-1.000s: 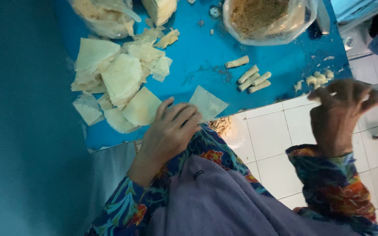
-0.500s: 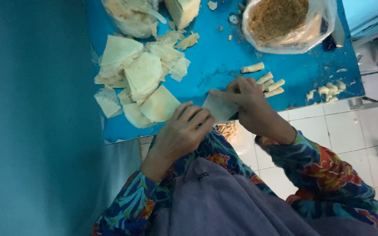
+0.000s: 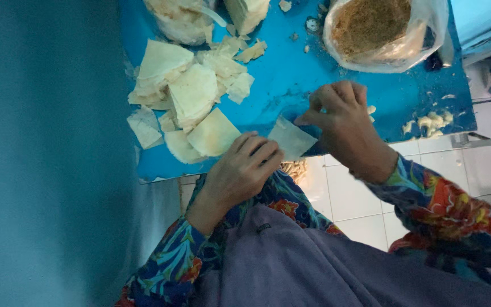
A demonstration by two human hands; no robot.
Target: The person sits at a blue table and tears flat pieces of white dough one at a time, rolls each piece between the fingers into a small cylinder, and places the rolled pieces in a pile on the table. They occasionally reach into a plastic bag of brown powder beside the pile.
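Observation:
A thin pale square wrapper sheet (image 3: pixel 292 140) lies at the near edge of the blue table (image 3: pixel 291 79). My left hand (image 3: pixel 244 170) rests on the sheet's left edge with curled fingers holding it down. My right hand (image 3: pixel 343 126) pinches the sheet's far corner between thumb and forefinger. Both sleeves have a blue floral print.
A heap of pale wrapper sheets (image 3: pixel 191 96) lies left of my hands. A clear bag of brown crumbly filling (image 3: pixel 373 25) stands at the far right. Small pale rolled pieces (image 3: pixel 433 122) lie near the table's right edge. White floor tiles (image 3: pixel 342 199) show below.
My right hand came in from beyond the table's right edge and took hold of the wrapper sheet. My left hand stayed on the sheet.

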